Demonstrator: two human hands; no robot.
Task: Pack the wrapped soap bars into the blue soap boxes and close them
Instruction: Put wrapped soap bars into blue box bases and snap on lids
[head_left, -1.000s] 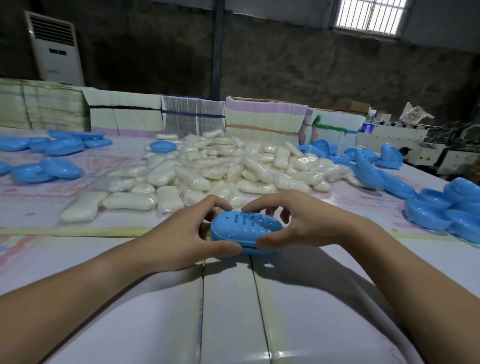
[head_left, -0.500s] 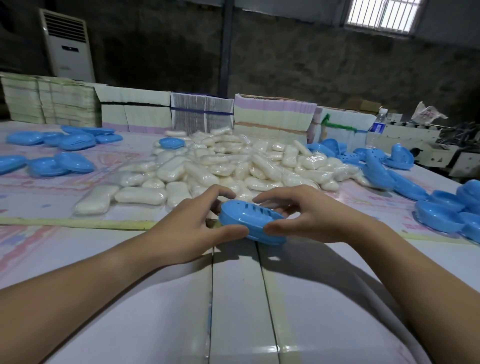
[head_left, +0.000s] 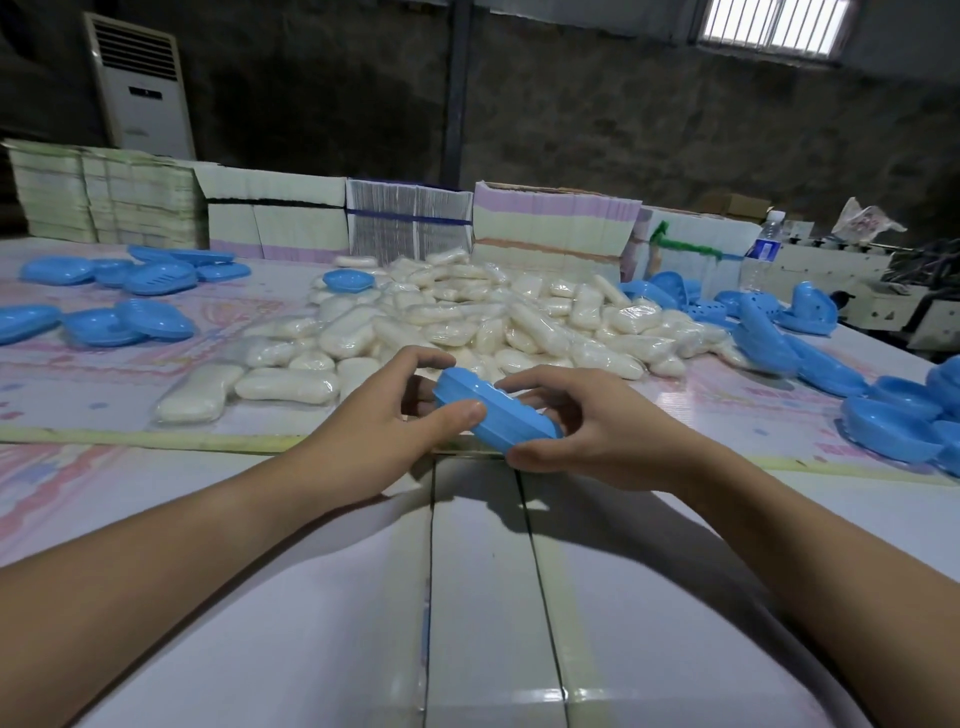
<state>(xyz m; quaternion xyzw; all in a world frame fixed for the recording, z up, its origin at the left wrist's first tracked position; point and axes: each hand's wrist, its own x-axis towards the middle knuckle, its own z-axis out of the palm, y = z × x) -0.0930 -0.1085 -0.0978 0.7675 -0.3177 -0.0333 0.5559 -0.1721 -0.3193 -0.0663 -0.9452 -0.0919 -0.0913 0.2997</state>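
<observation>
Head view: both hands, left hand (head_left: 382, 436) and right hand (head_left: 597, 436), curled round one tilted blue soap box (head_left: 496, 413) just above the near table (head_left: 483, 597). Best squeezed evenly along both long edges until seated, then checked at the seam. Beyond, one heap of wrapped soap bars (head_left: 467, 322), too many to count; blue box halves (head_left: 810, 353) scattered left and right, likewise uncounted.

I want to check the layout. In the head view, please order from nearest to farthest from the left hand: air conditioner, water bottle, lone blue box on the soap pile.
From the left hand:
1. Lone blue box, on the pile's far left edge.
2. Water bottle, far right.
3. Air conditioner, back left wall.
</observation>
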